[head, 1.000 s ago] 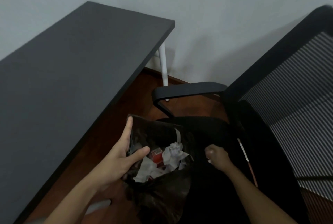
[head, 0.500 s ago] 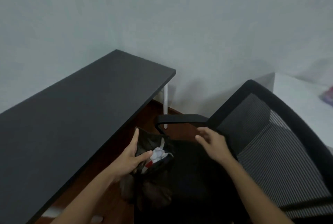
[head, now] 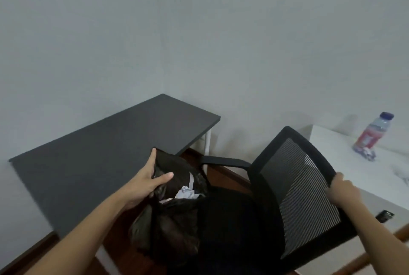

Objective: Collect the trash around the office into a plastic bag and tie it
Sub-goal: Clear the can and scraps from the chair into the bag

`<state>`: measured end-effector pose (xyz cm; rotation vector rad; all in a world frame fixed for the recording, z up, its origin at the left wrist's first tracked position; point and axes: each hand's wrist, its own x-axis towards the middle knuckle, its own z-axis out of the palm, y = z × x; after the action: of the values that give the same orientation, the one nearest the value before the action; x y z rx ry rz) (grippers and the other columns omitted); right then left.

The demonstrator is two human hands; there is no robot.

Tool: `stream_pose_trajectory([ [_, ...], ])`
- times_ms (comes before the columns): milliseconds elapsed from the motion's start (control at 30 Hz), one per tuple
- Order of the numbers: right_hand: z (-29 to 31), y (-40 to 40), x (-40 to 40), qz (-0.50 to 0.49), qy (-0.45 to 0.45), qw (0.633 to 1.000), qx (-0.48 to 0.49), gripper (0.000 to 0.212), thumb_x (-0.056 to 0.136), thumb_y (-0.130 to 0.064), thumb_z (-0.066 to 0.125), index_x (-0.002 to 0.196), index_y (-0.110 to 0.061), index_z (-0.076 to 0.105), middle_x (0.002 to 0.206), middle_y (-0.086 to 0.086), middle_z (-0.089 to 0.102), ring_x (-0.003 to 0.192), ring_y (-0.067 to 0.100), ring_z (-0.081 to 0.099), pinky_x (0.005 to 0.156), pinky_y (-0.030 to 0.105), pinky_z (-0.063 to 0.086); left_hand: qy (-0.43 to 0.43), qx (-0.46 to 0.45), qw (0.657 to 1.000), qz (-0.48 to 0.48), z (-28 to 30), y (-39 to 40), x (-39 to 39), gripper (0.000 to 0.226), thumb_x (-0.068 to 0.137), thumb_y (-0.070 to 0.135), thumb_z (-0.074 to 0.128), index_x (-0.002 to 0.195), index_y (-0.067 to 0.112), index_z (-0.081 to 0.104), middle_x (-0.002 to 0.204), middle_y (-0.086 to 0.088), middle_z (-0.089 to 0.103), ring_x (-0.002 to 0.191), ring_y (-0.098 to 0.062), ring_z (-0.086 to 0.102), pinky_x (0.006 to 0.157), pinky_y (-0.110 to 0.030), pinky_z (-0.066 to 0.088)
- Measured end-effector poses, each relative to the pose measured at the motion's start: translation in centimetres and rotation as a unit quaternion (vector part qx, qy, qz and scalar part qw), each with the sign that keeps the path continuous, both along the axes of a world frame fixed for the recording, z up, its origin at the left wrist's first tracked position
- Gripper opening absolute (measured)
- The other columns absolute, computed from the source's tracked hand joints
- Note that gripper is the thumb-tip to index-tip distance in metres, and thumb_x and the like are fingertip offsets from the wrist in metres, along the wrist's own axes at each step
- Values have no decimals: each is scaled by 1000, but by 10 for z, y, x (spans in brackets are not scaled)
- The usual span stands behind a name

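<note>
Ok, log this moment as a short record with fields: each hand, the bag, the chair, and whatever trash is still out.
left hand: grips the rim of the dark plastic trash bag, holding its mouth open
bag contents: crumpled white paper visible inside
right hand: grasps the edge of the black mesh office chair backrest
bag position: between the dark grey desk and the chair seat
trash still out: red-labelled plastic bottle and crumpled wrapper on the white table
bag tied: no

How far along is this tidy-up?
Partway. Crumpled paper already sits in the black bag, held open by the left hand. The right hand grips the chair back. The bottle and wrapper remain on the white desk; the bag is untied.
</note>
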<state>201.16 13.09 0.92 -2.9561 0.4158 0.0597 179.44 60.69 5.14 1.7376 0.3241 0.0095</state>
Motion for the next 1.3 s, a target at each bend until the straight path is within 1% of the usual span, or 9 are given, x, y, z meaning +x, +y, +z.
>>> stream_pose_trajectory([
  [100,5,12,-11,-4,21,999,30,40,89,-14,56,118,11,42,114,32,60,107,43,60,88,44,49,2,-20,1000,1,1,8,-31,97,90,18,62,150,33,-13,146,14,28,98,15,57,80,-12,50],
  [167,0,21,-17,7,28,998,56,44,89,-16,56,119,15,45,111,31,60,100,41,61,82,41,50,7,-6,1000,5,7,14,-51,109,82,33,71,150,35,-14,155,-2,29,131,-6,43,104,-36,41],
  [300,1,62,-42,2,27,988,152,40,90,-12,54,118,12,40,98,28,55,85,38,55,69,40,43,41,14,999,12,6,26,-75,129,62,52,80,150,34,-13,74,28,57,64,14,56,67,-18,45],
  [467,6,128,-65,-22,9,956,294,55,93,-8,47,139,7,21,134,34,42,119,48,47,96,51,42,40,56,997,38,6,22,-96,100,89,23,64,150,27,-15,156,8,19,130,3,31,101,-28,37],
  [600,10,183,-74,-28,31,939,342,66,93,-7,51,143,3,10,137,33,40,122,48,45,94,53,44,59,52,994,76,1,27,-114,100,88,21,65,151,30,-12,100,16,51,65,-5,56,49,-17,43],
  [800,1,252,-73,37,56,901,429,59,93,-5,41,146,1,16,148,27,30,132,44,37,107,51,37,76,59,990,104,-1,30,-142,126,59,57,79,149,39,-6,89,27,49,66,4,38,55,-12,39],
  [1033,14,300,-90,44,199,833,515,63,97,-36,47,147,-17,14,124,24,54,67,36,69,46,39,56,55,29,990,128,-1,20,-150,128,57,56,82,150,39,-5,73,42,58,70,6,40,70,-24,37],
  [1233,-37,295,-179,164,344,788,484,115,70,-70,65,152,-28,-4,159,12,16,138,41,32,105,62,36,56,47,997,36,17,-11,-141,107,81,38,71,149,39,-11,154,0,26,58,-3,45,47,-16,39],
  [1300,-58,293,-206,157,393,774,470,137,48,-77,74,152,-28,0,159,11,17,139,38,31,108,58,35,48,70,996,-6,24,-25,-135,122,66,59,74,149,38,-13,161,3,7,97,3,55,79,-14,47],
])
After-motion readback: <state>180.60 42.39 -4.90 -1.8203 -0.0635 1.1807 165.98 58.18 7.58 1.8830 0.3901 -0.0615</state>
